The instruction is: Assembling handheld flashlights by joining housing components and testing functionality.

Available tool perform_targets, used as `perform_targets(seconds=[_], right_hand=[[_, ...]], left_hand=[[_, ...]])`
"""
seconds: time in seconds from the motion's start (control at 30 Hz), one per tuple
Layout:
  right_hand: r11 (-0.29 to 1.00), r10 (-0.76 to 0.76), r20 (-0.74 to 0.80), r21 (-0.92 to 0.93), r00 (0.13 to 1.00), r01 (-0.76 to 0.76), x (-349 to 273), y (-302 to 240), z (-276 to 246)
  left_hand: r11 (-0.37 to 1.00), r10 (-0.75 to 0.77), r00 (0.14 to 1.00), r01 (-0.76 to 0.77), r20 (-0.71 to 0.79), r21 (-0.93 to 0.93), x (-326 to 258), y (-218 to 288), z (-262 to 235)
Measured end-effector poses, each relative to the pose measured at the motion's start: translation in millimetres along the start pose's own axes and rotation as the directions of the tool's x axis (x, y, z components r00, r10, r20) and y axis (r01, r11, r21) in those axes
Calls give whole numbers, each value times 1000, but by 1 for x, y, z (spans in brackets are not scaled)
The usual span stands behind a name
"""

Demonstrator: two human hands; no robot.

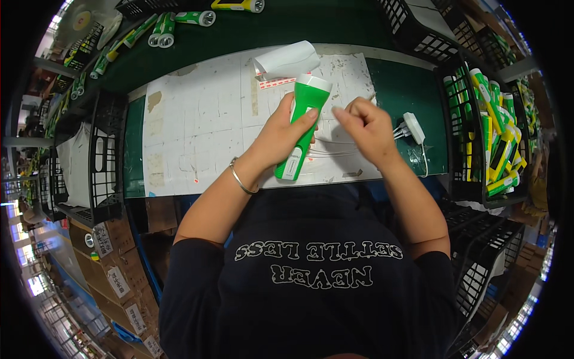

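Observation:
My left hand (276,134) is wrapped round a green flashlight (310,96) with a white head. Its head points away from me and its tail toward me, tilted a little over the worktop. Just right of it is my right hand (372,130), raised with its fingers curled in; what they hold, if anything, is hidden. Thin white cables (338,149) pass under that hand, linked to a white charger block (413,127) on the right. Beyond the flashlight's head lies a curled white sheet (288,60) beside a strip of red-marked stickers (277,84).
A black crate (465,179) full of green and yellow flashlights stands at the right edge. Another black crate (98,158) borders the worktop on the left. Several flashlights (194,18) lie along the far side. Stained white board (197,131) covers the green table.

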State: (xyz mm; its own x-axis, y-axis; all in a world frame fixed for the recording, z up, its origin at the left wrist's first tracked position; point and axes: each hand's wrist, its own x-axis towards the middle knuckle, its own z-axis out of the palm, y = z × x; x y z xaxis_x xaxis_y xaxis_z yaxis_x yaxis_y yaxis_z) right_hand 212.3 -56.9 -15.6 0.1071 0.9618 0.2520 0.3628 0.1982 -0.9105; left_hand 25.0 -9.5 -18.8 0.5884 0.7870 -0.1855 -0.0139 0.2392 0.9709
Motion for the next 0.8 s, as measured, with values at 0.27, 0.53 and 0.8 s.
perform_targets(seconds=[0.27,0.53,0.8], right_hand=[[988,156,506,-86,848,-130,25,-16,-31],[969,154,502,94,851,-231,26,-12,-30],[848,26,325,-508,945,152,13,34,31]], left_hand=[[437,267,916,-392,300,809,-22,25,-17],[371,-57,982,-146,180,917,-52,46,-62],[793,14,998,-44,55,608,-13,-6,-50]])
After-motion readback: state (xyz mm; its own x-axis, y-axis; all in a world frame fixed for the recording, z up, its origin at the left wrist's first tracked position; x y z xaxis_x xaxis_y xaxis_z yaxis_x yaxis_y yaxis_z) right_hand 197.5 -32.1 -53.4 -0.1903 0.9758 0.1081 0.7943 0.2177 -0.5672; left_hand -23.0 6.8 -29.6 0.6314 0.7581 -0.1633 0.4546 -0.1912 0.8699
